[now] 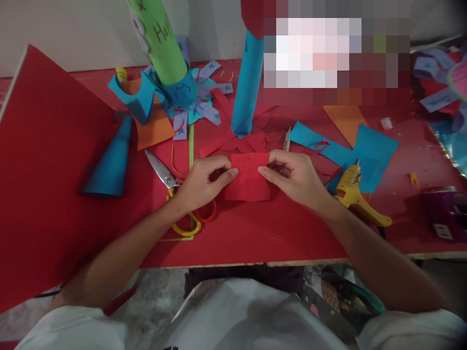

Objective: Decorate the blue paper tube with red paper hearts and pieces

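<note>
A small red paper piece [249,182] with a crease down its middle is held between both hands above the red table. My left hand [215,180] pinches its upper left edge, and my right hand [284,172] pinches the upper right edge. Scissors with yellow and red handles [197,226] lie beside and partly beneath my left wrist. Close to my right forearm rests a yellow glue gun [350,192]. Just beyond the hands stands a blue paper tube [248,87] on a red, petal-shaped paper base [233,142].
A large red sheet [54,184] and a blue cone [111,167] are at left. Behind stands a green tube [164,53] in a blue band. Blue paper [375,155], orange paper [345,121] and a purple box [443,214] lie at right. The table's front edge [237,265] runs before me.
</note>
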Motion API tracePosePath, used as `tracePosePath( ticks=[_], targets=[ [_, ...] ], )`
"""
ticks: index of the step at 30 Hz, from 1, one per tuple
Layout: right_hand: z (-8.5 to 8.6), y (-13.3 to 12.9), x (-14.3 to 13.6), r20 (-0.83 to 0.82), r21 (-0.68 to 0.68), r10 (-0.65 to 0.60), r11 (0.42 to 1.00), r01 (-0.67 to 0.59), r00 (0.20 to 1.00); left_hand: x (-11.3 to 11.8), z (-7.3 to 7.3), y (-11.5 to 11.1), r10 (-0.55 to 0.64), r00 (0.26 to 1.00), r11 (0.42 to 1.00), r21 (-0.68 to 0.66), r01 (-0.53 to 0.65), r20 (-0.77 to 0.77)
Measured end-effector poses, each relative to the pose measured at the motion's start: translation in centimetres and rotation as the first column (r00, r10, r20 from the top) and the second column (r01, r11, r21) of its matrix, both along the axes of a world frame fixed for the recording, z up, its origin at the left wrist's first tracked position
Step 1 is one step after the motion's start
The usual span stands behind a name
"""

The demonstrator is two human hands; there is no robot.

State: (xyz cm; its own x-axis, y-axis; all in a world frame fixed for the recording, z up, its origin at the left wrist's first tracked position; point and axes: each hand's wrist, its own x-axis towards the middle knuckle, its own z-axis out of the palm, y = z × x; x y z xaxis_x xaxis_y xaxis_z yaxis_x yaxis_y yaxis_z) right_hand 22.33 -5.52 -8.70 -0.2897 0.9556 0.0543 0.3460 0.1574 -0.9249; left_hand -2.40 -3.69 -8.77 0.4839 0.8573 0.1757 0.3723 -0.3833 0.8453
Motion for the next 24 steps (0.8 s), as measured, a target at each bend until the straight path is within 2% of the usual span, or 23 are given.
tracePosePath(
  ticks=[7, 13, 16, 20, 24],
  targets=[
    [0.2, -0.2, -0.2, -0.05, -0.027, -0.002, 1.0, 0.001, 0.999, -0.2, -0.1, 0.1, -0.016, 1.0, 1.0, 0.013, 0.016, -0.001],
    [0.1, -0.3, -0.2, -0.029, 0.013, -0.025, 1.0, 0.026, 0.999, -0.2, 0.0, 0.2, -0.032, 0.999, 0.998, 0.055, 0.031, 0.018],
    [0.2, -0.5, -0.3, 0.0, 0.104, -0.063, 0.993, 0.062, 0.998, -0.1, 0.0, 0.0, -0.002, 1.0, 0.99, 0.139, -0.001, 0.015],
    [0.6, -0.9, -0.4, 0.079, 0.279, -0.157, 0.951, 0.129, 0.984, 0.0, 0.1, -0.7, 0.105, 0.994, 0.951, 0.29, -0.106, 0.019],
    [0.7, -1.2, -0.2, 0.114, 0.366, -0.122, 0.928, 0.072, 0.986, -0.1, 0.1, -1.3, 0.138, 0.99, 0.904, 0.406, -0.132, 0.016]
  ],
)
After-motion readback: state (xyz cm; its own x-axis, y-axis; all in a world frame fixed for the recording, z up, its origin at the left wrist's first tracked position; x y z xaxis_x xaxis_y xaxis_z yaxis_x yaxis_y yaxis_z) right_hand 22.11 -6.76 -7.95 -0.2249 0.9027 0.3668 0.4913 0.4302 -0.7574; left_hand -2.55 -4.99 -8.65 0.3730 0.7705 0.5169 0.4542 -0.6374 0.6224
